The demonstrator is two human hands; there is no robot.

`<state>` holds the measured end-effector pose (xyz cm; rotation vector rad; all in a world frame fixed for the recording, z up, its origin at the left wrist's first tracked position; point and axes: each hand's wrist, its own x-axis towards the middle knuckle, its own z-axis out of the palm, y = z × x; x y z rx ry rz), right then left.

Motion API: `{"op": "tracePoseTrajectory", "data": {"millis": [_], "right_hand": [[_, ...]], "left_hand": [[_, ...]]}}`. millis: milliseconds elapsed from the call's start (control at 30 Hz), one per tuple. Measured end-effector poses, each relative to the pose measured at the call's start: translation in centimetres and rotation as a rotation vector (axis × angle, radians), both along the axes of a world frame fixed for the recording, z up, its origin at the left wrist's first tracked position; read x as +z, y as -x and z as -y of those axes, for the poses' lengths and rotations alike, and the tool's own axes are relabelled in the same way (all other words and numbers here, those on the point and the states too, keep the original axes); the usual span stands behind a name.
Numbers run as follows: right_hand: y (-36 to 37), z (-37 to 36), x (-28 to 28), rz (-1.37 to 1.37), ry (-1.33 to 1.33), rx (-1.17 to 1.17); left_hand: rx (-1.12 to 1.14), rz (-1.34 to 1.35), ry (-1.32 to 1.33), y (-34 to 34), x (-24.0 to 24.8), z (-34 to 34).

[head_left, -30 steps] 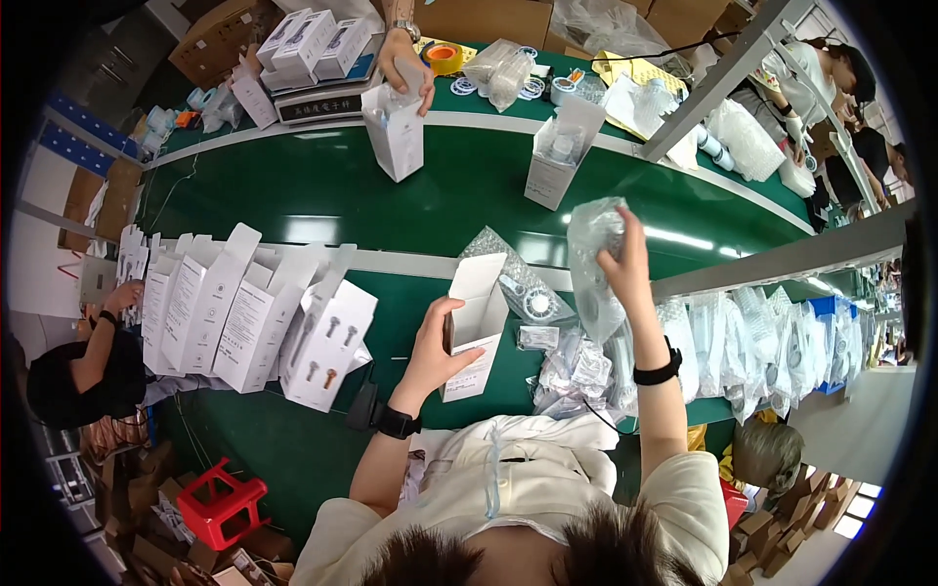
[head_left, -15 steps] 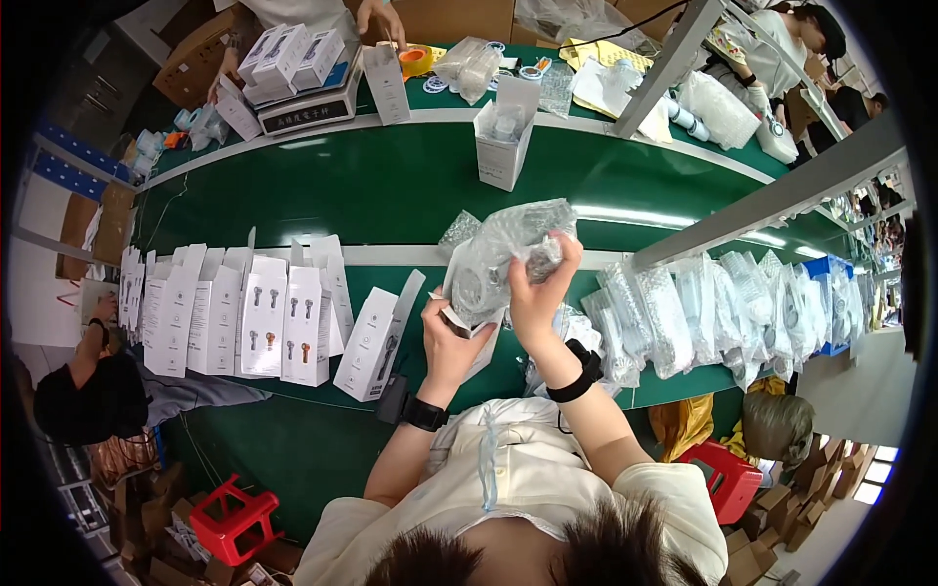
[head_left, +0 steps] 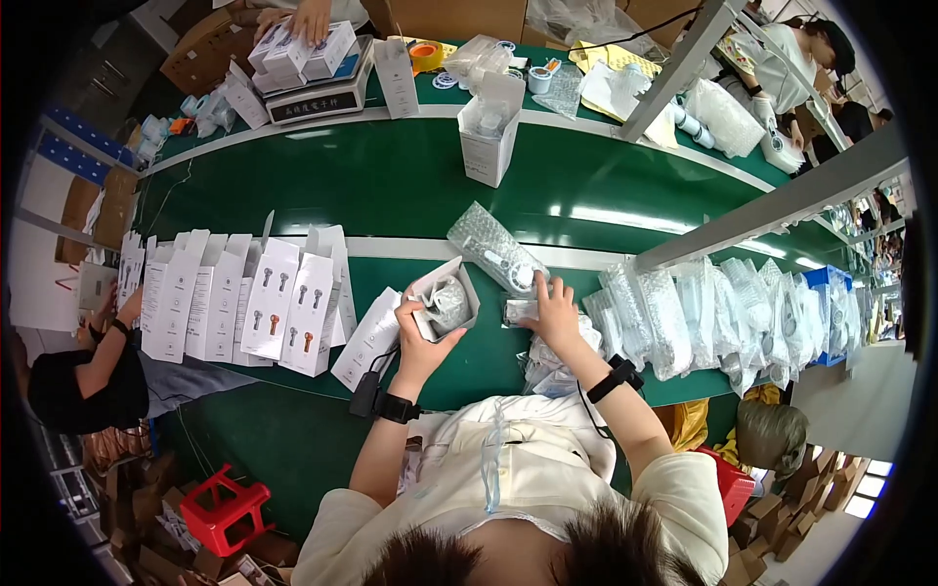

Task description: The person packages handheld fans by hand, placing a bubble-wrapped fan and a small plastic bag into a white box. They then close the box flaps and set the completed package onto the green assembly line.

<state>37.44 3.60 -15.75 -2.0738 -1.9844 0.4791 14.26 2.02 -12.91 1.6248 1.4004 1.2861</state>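
In my left hand (head_left: pixel 425 340) is an open white carton (head_left: pixel 470 317), tipped so its mouth shows. A bubble-wrapped item (head_left: pixel 447 301) sits inside it. My right hand (head_left: pixel 557 317) is open, thumb and fingers apart, beside a bubble-wrap pouch (head_left: pixel 489 244) with a white part in it. Its thumb is close to a small clear packet (head_left: pixel 515 310); whether it touches cannot be made out. Just left of my left hand, another white carton (head_left: pixel 363 342) leans on the bench. More small clear packets (head_left: pixel 555 363) lie under my right wrist.
A row of white cartons (head_left: pixel 269 298) stands at left; bubble-wrapped pouches (head_left: pixel 674 317) line up at right. An open filled carton (head_left: pixel 489 137) stands on the green belt (head_left: pixel 342 186). Across it, a co-worker's hand (head_left: pixel 311 20) rests on boxes on a scale (head_left: pixel 318 103). A metal post (head_left: pixel 782 200) slants across the right.
The wrapped item held by my right hand is now inside the carton. My right hand has let go and moved right. The co-worker's hand has shifted onto the stacked boxes.
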Motion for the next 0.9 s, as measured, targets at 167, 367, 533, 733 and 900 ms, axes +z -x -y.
{"op": "tracePoseTrajectory", "data": {"millis": [167, 367, 533, 733, 900], "right_hand": [[-0.4, 0.6, -1.6, -0.12, -0.095, -0.031], [-1.6, -0.6, 8.2, -0.102, -0.263, 0.327], [5.5, -2.3, 16.0, -0.261, -0.348, 0.875], [9.9, -2.8, 9.0, 0.071, -0.263, 1.134], [9.6, -2.3, 8.2, -0.099, -0.266, 1.239]], "left_hand": [[0.043, -0.144, -0.055, 0.6, 3.9, -0.5], [0.078, -0.249, 0.102, 1.3, 5.0, -1.1], [0.087, -0.215, 0.183, 1.6, 5.6, -2.3], [0.096, -0.171, 0.238, 2.0, 4.8, -2.7], [0.109, -0.085, 0.301, 2.8, 4.1, -2.6]]}}
